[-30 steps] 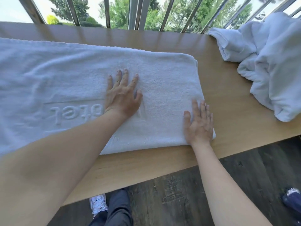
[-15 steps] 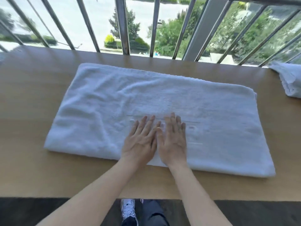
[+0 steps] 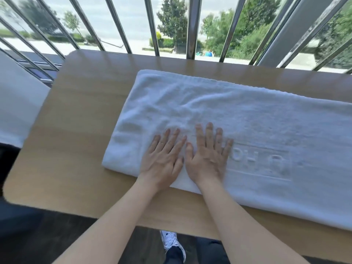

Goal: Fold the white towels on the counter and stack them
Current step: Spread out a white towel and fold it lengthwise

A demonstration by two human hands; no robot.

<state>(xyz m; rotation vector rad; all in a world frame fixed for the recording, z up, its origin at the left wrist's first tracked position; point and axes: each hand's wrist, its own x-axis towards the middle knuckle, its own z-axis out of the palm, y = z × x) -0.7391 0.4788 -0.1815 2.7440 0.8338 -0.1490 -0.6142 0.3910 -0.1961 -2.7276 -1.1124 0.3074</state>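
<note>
A white towel, folded lengthwise into a long band with raised lettering woven in, lies flat on the wooden counter and runs off the right edge of the view. My left hand and my right hand lie side by side, palms down with straight fingers, pressing on the towel near its left end at the near edge. Neither hand holds anything.
A metal railing with slanted bars stands right behind the counter. The counter's rounded left end is in view, with something white beyond it. My shoe shows on the dark floor below.
Both hands slid left along the towel, from its right end to near its left end, coming together side by side. The view swung left, so the heap of unfolded towels left the frame.
</note>
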